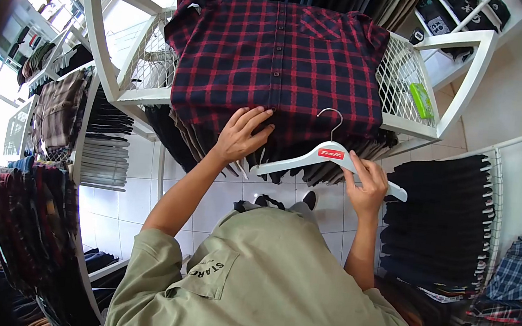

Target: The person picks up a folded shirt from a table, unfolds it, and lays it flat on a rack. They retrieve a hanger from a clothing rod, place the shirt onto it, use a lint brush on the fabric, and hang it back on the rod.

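Observation:
A navy and red checked button-up shirt (234, 52) lies spread front side up across a white rack, its lower part draping over the near edge. My left hand (243, 137) rests palm down on the shirt near that edge, beside the button strip, with fingers stretched and the thumb apart. Gripped by one arm in my right hand (368, 186) is a white clothes hanger (299, 162) with a red label and a metal hook. The hanger is tilted just in front of the shirt, its hook overlapping the draped cloth in this view.
The white mesh rack (399, 123) has raised side rails, with a green packet (421, 101) on its right side. Trousers hang beneath and behind it. Dark garments (439, 220) hang at the right, checked shirts (30, 209) at the left. White floor tiles (196, 204) show below.

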Demonstrator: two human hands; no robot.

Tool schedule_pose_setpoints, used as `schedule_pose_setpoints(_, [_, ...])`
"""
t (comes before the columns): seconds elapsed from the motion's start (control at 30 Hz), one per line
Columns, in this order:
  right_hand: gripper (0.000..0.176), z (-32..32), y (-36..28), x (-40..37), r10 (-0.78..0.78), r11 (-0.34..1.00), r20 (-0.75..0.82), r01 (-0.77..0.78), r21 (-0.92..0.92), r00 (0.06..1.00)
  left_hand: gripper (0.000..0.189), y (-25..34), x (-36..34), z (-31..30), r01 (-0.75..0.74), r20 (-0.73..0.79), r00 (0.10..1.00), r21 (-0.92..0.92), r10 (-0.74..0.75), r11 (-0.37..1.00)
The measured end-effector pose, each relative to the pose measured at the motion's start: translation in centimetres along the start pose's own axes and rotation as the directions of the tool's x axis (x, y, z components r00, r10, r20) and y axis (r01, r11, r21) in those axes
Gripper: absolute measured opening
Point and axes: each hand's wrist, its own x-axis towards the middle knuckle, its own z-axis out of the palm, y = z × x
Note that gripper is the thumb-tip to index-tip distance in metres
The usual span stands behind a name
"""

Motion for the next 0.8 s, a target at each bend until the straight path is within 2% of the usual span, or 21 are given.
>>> schedule_pose_setpoints(0.03, [0.051,-0.2,-0.1,0.0,-0.012,1.0,0.014,0.012,-0.012,1.0,0.041,0.2,0.3,-0.5,0.002,-0.002,1.0,0.001,-0.002,1.0])
schedule_pose_setpoints(0.1, [0.051,-0.6,-0.3,0.1,-0.028,0.999,0.028,0.029,-0.025,0.999,0.037,0.7,1.5,-2.1,0.128,0.018,0.992,-0.111,-0.127,0.985])
schedule_pose_setpoints(0.13, [0.052,-0.9,-0.6,0.0,-0.047,0.999,0.038,0.048,-0.022,0.998,0.037,0.7,2.5,-3.0,0.13,0.017,0.992,-0.11,-0.129,0.985])
schedule_pose_setpoints(0.2, [0.054,-1.0,-1.3,0.0,-0.063,0.998,0.054,0.064,-0.013,0.997,0.029,1.1,4.4,-5.4,0.31,0.07,0.951,-0.217,-0.302,0.925])
schedule_pose_setpoints(0.27, [0.055,-0.8,-2.4,0.0,-0.114,0.993,0.005,0.114,0.029,0.993,0.023,1.0,6.9,-7.1,0.345,0.012,0.934,-0.277,-0.356,0.897])
schedule_pose_setpoints(0.37, [0.057,0.0,-3.3,0.7,-0.183,0.982,0.037,0.181,0.057,0.982,0.025,0.2,9.0,-8.9,0.358,-0.009,0.926,-0.292,-0.377,0.887])
schedule_pose_setpoints(0.43, [0.056,0.8,-3.8,1.6,-0.23,0.972,0.084,0.225,0.066,0.97,0.025,-0.1,10.0,-9.6,0.398,0.035,0.913,-0.308,-0.407,0.864])
schedule_pose_setpoints(0.6, [0.051,3.1,-4.8,4.5,-0.299,0.952,0.04,0.295,0.078,0.954,0.023,0.2,12.4,-10.8,0.435,0.046,0.895,-0.315,-0.444,0.843])
schedule_pose_setpoints(0.67, [0.048,3.5,-5.7,5.2,-0.374,0.921,0.104,0.357,0.154,0.922,0.022,0.0,13.0,-11.3,0.462,0.063,0.883,-0.292,-0.466,0.837])
schedule_pose_setpoints(0.7, [0.041,3.3,-6.1,5.5,-0.364,0.927,0.106,0.35,0.132,0.925,0.022,-0.2,13.1,-11.4,0.443,0.045,0.892,-0.292,-0.45,0.848])
schedule_pose_setpoints(0.73, [0.041,3.3,-5.8,5.8,-0.367,0.926,0.098,0.354,0.13,0.925,0.021,-0.4,13.2,-11.5,0.422,0.025,0.9,-0.293,-0.434,0.858])
schedule_pose_setpoints(0.8, [0.035,2.9,-4.5,6.4,-0.193,0.981,0.028,0.193,0.003,0.981,0.02,-0.9,12.6,-12.0,0.397,0.057,0.916,-0.286,-0.398,0.872])
